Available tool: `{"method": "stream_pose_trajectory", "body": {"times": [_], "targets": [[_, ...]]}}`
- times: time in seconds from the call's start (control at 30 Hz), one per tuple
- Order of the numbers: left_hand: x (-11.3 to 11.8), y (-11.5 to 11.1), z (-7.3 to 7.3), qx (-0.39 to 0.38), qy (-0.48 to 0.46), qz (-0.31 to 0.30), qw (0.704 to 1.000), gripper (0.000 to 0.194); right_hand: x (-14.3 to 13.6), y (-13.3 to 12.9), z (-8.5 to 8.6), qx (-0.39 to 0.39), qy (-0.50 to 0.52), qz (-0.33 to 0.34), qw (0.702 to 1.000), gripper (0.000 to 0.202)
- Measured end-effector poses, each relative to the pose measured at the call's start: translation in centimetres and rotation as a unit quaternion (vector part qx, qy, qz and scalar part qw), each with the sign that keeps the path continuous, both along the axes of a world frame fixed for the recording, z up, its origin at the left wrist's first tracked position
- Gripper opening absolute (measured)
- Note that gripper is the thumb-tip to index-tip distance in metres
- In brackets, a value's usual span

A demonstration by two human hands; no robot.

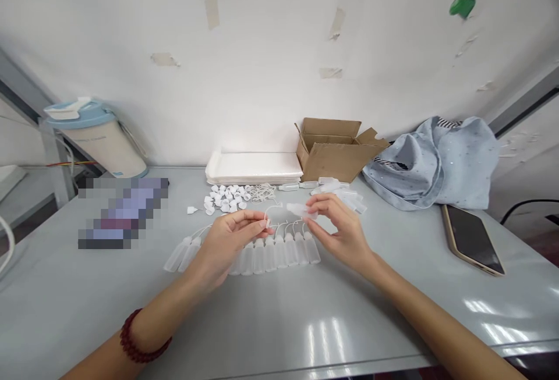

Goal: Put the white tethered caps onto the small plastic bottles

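Note:
My left hand (236,237) pinches a thin white strap (267,212) between thumb and fingertips; its free end curves toward the right. My right hand (340,231) grips a small translucent plastic bottle (297,210) by one end, with the other end pointing left at the strap. A small gap separates the two. Below and between my hands lies a row of similar bottles (279,252) with thin curved white straps at their tops. My left wrist and hand hide part of this row.
Behind my hands lie white caps (227,198), tangled white straps (262,192) and loose bottles (347,198). A needle-tipped white piece (192,210) lies left of the caps. White trays (257,167), an open cardboard box (336,159), a fabric bag (437,164), a phone (474,240) and a tumbler (105,144) surround them.

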State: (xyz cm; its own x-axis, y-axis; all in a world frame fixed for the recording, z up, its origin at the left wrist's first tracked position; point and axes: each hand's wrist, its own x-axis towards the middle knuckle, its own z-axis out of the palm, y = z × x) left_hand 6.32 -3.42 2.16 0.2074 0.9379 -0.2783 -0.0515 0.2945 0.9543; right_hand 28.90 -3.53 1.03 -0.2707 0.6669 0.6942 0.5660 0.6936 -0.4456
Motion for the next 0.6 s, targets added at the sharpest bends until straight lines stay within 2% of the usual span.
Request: {"method": "stream_pose_trajectory", "body": {"times": [0.2,0.4,0.5,0.6], "targets": [[0.6,-0.5,-0.2,0.003,-0.063,-0.014,0.998,0.020,-1.5,-1.7,0.6,-0.093,0.036,0.064,0.993,0.010],[1.0,-0.5,-0.1,-0.025,-0.124,0.028,0.992,0.015,-1.4,-1.7,0.4,-0.126,0.051,0.074,0.988,0.010],[1.1,-0.6,-0.3,-0.027,-0.146,0.027,0.989,0.015,-1.6,-1.8,0.5,-0.129,0.054,0.087,0.986,0.009],[1.2,-0.9,-0.7,-0.015,-0.123,0.012,0.992,0.018,-1.8,-2.0,0.4,-0.131,0.053,0.090,0.986,0.009]]}}
